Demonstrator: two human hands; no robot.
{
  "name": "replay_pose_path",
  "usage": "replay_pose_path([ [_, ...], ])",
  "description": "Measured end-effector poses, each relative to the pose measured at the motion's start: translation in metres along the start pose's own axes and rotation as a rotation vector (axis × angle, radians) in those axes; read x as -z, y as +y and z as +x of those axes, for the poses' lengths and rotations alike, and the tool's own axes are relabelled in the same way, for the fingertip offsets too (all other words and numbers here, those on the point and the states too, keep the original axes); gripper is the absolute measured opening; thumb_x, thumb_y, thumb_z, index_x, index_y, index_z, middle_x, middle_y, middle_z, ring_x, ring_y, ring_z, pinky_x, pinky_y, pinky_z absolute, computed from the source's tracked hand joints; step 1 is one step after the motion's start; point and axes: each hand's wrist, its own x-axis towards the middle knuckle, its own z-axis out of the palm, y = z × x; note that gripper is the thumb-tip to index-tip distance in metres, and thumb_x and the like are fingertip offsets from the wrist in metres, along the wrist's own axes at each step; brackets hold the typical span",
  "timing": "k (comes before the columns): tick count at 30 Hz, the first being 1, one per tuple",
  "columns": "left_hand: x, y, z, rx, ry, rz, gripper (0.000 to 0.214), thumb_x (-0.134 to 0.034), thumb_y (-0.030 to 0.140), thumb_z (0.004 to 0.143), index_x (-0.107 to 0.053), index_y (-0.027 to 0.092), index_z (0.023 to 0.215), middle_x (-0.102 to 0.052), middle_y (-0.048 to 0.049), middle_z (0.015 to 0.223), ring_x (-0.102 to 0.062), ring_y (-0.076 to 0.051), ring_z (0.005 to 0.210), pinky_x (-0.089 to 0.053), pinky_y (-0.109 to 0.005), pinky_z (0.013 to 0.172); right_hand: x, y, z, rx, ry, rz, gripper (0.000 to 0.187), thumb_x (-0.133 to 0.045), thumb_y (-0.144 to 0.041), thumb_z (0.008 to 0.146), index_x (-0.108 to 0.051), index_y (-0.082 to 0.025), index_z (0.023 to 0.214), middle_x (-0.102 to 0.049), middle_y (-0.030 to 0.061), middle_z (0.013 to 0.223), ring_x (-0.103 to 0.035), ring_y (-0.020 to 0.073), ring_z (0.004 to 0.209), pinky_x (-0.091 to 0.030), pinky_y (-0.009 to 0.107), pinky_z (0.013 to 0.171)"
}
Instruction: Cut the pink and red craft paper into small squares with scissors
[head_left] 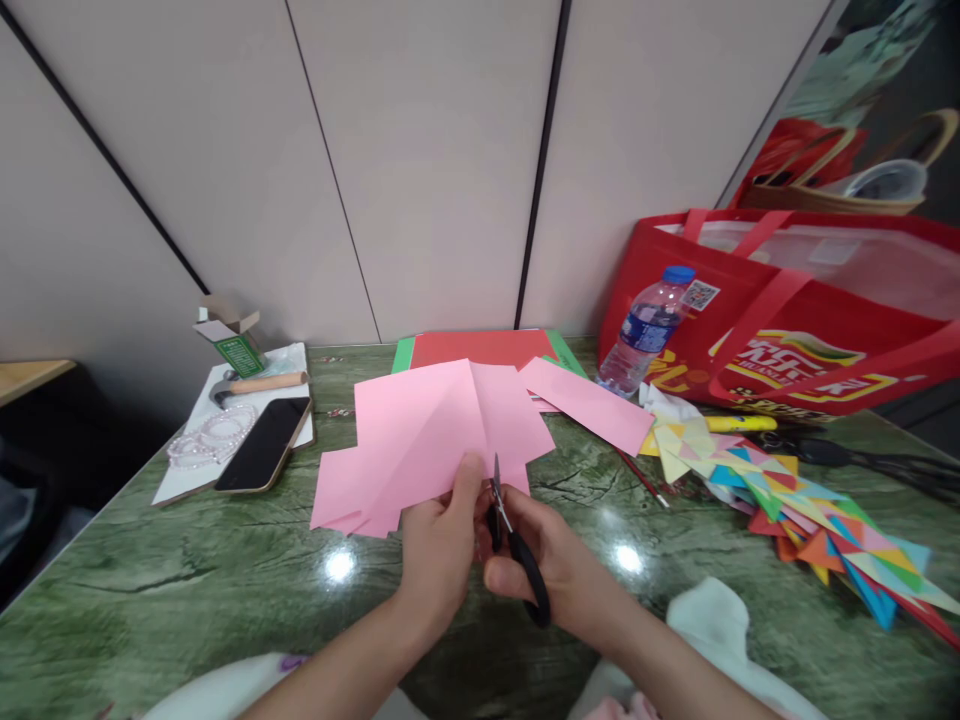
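Note:
My left hand (439,545) grips a creased sheet of pink paper (420,430) at its lower edge, thumb on top. In my right hand (544,545) is a pair of scissors (517,550) with black handles. Their blades point away from me and lie against the lower edge of the paper, just right of my left thumb. Whether the blades are apart is hard to make out. Beyond the sheet lies a loose pink paper strip (592,405), slanting down to the right. Another pink piece shows below the sheet's right part.
Left are a phone (264,447), a small hammer (262,385), a bead string (212,437) and a small green box (238,350). Red and green paper (480,348) lies behind. Right stand a water bottle (645,335) and a red bag (795,310), near colourful folded paper pieces (817,520).

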Motion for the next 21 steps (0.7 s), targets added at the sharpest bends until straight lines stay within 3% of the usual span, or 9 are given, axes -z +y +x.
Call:
replay_pose_path([
  [21,0.0012,-0.0083,0.003,-0.029,-0.003,0.006,0.044,-0.06,0.055,0.063,-0.062,0.013,0.05,-0.047,-0.0002,0.036,-0.044,-0.012,0.038,-0.037,-0.023,0.043,0.0,-0.0003,0.0014,-0.011,-0.007,0.006,0.045,-0.07,-0.048,0.062,-0.047,-0.019,0.087,-0.043,-0.0017,0.075,-0.036,0.0109,0.064,-0.031,0.023,0.055],
])
